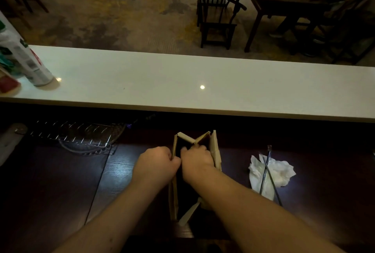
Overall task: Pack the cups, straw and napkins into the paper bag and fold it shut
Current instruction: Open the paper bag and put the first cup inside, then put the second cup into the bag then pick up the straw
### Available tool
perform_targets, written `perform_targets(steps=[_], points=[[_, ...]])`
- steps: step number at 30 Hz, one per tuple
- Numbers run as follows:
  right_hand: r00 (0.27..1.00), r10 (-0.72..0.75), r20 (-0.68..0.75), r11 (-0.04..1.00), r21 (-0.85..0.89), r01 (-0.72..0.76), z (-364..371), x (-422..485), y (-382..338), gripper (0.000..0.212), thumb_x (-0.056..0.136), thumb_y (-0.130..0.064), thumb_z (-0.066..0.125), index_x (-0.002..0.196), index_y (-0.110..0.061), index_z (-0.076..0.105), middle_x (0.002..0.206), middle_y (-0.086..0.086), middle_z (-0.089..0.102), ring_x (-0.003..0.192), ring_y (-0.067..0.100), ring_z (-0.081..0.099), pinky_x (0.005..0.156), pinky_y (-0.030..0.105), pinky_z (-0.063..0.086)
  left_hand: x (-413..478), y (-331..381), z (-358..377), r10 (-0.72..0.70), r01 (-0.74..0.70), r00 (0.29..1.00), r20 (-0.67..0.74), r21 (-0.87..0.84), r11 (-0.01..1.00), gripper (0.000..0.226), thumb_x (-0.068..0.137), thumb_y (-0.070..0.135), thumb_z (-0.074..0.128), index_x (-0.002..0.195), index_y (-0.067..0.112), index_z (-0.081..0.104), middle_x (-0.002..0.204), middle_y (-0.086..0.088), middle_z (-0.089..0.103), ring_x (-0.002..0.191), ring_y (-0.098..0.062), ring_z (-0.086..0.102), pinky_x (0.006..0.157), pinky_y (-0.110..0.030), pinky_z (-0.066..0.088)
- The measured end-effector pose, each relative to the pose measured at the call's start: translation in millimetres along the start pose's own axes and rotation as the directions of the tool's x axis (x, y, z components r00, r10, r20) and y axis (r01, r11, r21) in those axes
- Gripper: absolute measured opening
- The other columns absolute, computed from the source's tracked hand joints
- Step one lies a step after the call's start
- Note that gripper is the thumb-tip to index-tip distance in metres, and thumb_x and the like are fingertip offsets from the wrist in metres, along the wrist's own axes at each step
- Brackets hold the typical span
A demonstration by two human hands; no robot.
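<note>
Left fingers: we find the left hand (157, 164) clenched, its fingers pinching the left rim of the paper bag (215, 152) at mid-length.
Right fingers: we find the right hand (195, 161) curled shut inside the bag's mouth, touching the inward fold of the far gusset; whether it grips that paper or only presses on it, we cannot tell.
Hand spacing: the knuckles of the two hands meet, or very nearly, over the left rim.
Paper bag: it stands upright on the dark worktop (60, 191) with its mouth open and spread long, directly under both hands. The far end is creased inward to a V just beyond the right fingers; a pale flap of the near end shows between the forearms.
Bag contents: the interior is black; we cannot tell what lies in it.
Napkins: a crumpled white napkin (282, 173) lies on the worktop to the right of the right fingers, outside the bag and clear of it.
Straw: two thin dark sticks, apparently wrapped straws (266, 168), lie crossed on the napkin.
Beyond the fingers: a white raised counter (182, 78) runs across, carrying a spray can (28, 63) at far left.
Left of the fingers: a wire rack (77, 134) sits well apart beneath the counter edge.
</note>
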State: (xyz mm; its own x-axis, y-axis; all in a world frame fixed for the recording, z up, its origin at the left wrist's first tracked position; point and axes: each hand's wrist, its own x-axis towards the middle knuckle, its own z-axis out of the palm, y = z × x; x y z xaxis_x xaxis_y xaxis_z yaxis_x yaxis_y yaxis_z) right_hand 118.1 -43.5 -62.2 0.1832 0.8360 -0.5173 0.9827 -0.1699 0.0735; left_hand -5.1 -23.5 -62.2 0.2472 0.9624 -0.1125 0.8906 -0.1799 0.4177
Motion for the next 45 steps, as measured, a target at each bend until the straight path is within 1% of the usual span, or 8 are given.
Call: perform_targets(steps=[8, 19, 21, 24, 27, 31, 35, 45], points=[[0.995, -0.025, 0.099, 0.999, 0.032, 0.022, 26.4, 49.6, -6.7, 0.052, 0.103, -0.023, 0.045, 0.152, -0.014, 0.029, 0.147, 0.025, 0.038, 0.13, 0.042, 0.041, 0.1, 0.049, 0.04, -7.6, -1.9, 6.1, 0.01, -0.01, 1.0, -0.006, 0.002, 1.0, 0.037, 0.079, 0.047, 0.058, 0.055, 0.02, 0.052, 0.051, 0.003, 0.054, 0.048, -0.011, 0.049, 0.044, -0.026, 0.026], [0.989, -0.113, 0.1, 0.993, 0.04, 0.11, 7.0, 23.2, -3.2, 0.039, 0.101, -0.018, 0.051, 0.14, -0.013, 0.046, 0.136, 0.015, 0.054, 0.124, 0.034, 0.052, 0.091, 0.043, 0.045, -9.4, -3.2, 8.3, 0.0, 0.0, 1.0, -0.013, -0.04, 0.999, 0.038, 0.077, 0.05, 0.054, 0.054, 0.021, 0.051, 0.048, 0.004, 0.051, 0.045, -0.01, 0.048, 0.043, -0.026, 0.025], [0.975, -0.21, -0.067, 0.972, 0.09, 0.215, -11.8, 2.8, 8.1, 0.026, 0.096, -0.014, 0.055, 0.122, -0.013, 0.059, 0.121, 0.012, 0.063, 0.11, 0.032, 0.061, 0.075, 0.041, 0.048, -5.4, -5.4, 8.9, -0.019, 0.018, 0.999, -0.028, -0.022, 1.0, 0.038, 0.073, 0.053, 0.051, 0.054, 0.021, 0.051, 0.047, 0.005, 0.048, 0.047, -0.013, 0.046, 0.042, -0.026, 0.023], [0.813, -0.335, -0.476, 0.919, 0.026, 0.393, -30.0, -34.8, 44.1, 0.017, 0.084, -0.017, 0.068, 0.1, -0.013, 0.064, 0.097, 0.01, 0.063, 0.089, 0.031, 0.06, 0.062, 0.039, 0.047, 0.5, -11.9, 12.0, 0.004, -0.003, 1.0, -0.007, 0.018, 1.0, 0.037, 0.068, 0.055, 0.05, 0.056, 0.02, 0.053, 0.049, 0.006, 0.045, 0.052, -0.02, 0.042, 0.043, -0.028, 0.024], [0.752, -0.191, -0.631, 0.941, 0.101, 0.324, -21.0, -60.4, 95.1, 0.013, 0.081, -0.019, 0.067, 0.092, -0.013, 0.063, 0.085, 0.008, 0.06, 0.08, 0.032, 0.059, 0.055, 0.037, 0.042, 2.9, -16.8, 19.2, 0.041, -0.041, 0.999, -0.002, 0.023, 0.999, 0.039, 0.066, 0.058, 0.048, 0.055, 0.021, 0.051, 0.047, 0.006, 0.044, 0.046, -0.013, 0.035, 0.043, -0.028, 0.025], [0.969, 0.078, -0.233, 0.975, 0.22, -0.025, 40.3, -72.2, 153.0, 0.054, 0.081, -0.045, 0.07, 0.125, -0.019, 0.053, 0.118, 0.011, 0.057, 0.109, 0.035, 0.056, 0.081, 0.04, 0.048, 6.1, -17.5, 25.2, 0.083, -0.084, 0.996, 0.023, 0.024, 0.996, 0.038, 0.075, 0.052, 0.057, 0.058, 0.019, 0.052, 0.05, 0.003, 0.053, 0.049, -0.015, 0.045, 0.047, -0.03, 0.036], [0.986, 0.139, 0.095, 0.953, 0.258, -0.159, 106.4, -79.0, 169.6, 0.095, 0.067, -0.059, 0.08, 0.144, -0.027, 0.033, 0.137, 0.011, 0.045, 0.12, 0.039, 0.048, 0.09, 0.049, 0.047, 6.8, -12.4, 24.2, 0.124, -0.126, 0.991, 0.038, 0.037, 0.991, 0.038, 0.079, 0.049, 0.059, 0.058, 0.018, 0.051, 0.052, 0.0, 0.057, 0.052, -0.023, 0.054, 0.049, -0.032, 0.041], [0.987, 0.146, 0.067, 0.955, 0.252, -0.159, 70.4, -89.2, 150.6, 0.085, 0.063, -0.049, 0.083, 0.131, -0.022, 0.04, 0.126, 0.013, 0.053, 0.109, 0.038, 0.061, 0.083, 0.041, 0.052, -1.0, -7.5, 9.0, 0.072, -0.073, 0.996, 0.061, 0.014, 0.997, 0.041, 0.074, 0.053, 0.06, 0.059, 0.015, 0.055, 0.055, 0.0, 0.059, 0.062, -0.03, 0.058, 0.056, -0.035, 0.047]])
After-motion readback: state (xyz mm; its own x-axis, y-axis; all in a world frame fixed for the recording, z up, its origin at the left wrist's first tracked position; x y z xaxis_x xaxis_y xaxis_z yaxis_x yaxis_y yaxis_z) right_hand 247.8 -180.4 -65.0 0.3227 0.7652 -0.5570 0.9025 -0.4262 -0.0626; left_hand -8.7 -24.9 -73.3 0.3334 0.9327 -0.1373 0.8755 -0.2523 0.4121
